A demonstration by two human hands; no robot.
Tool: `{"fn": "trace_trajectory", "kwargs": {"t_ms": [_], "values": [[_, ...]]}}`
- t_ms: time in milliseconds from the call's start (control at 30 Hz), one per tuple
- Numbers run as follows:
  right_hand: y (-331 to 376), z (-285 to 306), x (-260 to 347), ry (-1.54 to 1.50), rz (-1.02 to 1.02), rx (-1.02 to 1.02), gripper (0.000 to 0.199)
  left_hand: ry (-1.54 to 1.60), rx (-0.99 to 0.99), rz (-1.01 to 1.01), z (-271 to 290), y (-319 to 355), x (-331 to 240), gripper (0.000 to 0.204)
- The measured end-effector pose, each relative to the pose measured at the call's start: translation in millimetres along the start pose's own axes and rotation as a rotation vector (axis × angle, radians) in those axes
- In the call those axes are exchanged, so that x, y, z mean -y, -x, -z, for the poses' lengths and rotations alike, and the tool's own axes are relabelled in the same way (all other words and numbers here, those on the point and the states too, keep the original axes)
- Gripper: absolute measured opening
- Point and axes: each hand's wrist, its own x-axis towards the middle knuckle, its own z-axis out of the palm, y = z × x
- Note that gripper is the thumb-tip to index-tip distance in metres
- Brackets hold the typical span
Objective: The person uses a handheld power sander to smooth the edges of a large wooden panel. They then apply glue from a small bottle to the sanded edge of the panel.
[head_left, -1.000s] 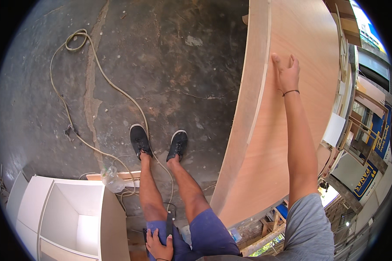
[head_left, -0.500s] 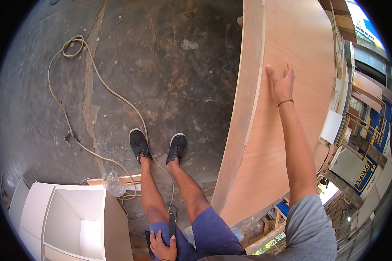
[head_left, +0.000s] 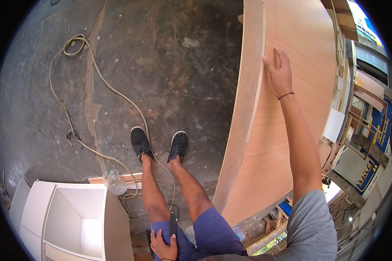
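A large light-brown wooden panel (head_left: 287, 130) with a thick framed edge (head_left: 244, 87) stands along my right side. My right hand (head_left: 279, 75) rests on its face close to that edge, thumb and fingers apart, holding nothing. Low in the picture, my left hand (head_left: 164, 248) is closed around a black corded power tool (head_left: 173, 224) in front of my left thigh. Its body is mostly hidden by the hand, so I cannot tell its exact kind. A dark flat part of it shows beside the fingers.
A pale cord (head_left: 113, 89) loops over the grey concrete floor (head_left: 183, 65) and runs between my feet. At lower left stands a white cabinet (head_left: 117, 222), beside a clear plastic bag (head_left: 114, 182) and a wooden strip (head_left: 130, 177). Boards and frames (head_left: 357, 126) lean beyond the panel.
My right hand has slid a little farther away along the panel, its fingers now flatter against it. The left hand stays on the tool in about the same place.
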Motion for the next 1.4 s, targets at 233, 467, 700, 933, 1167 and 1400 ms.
{"fn": "trace_trajectory", "kwargs": {"t_ms": [233,467,700,933,1167,1400], "values": [[15.0,3.1,9.2,0.096,0.000,-0.040,0.062,0.042,-0.006,-0.027,1.5,-2.0,0.2,0.057],[17.0,0.7,8.5,0.140,0.050,-0.024,0.057,0.042,0.010,0.007,3.6,-2.8,-0.9,0.058],[54.3,1.6,9.7,0.395,0.198,0.073,0.074,0.057,0.014,0.006,7.1,-4.8,-3.8,0.058],[5.8,9.6,14.5,0.551,0.292,0.084,0.086,0.016,0.008,-0.026,11.9,-4.4,-6.4,0.059],[34.5,5.8,-0.2,0.357,0.339,0.118,0.094,0.027,0.009,-0.075,6.5,-11.7,1.9,0.061],[58.1,7.1,-14.1,0.444,0.301,0.189,0.093,0.015,0.004,-0.052,7.2,-6.0,-5.7,0.059]]}}
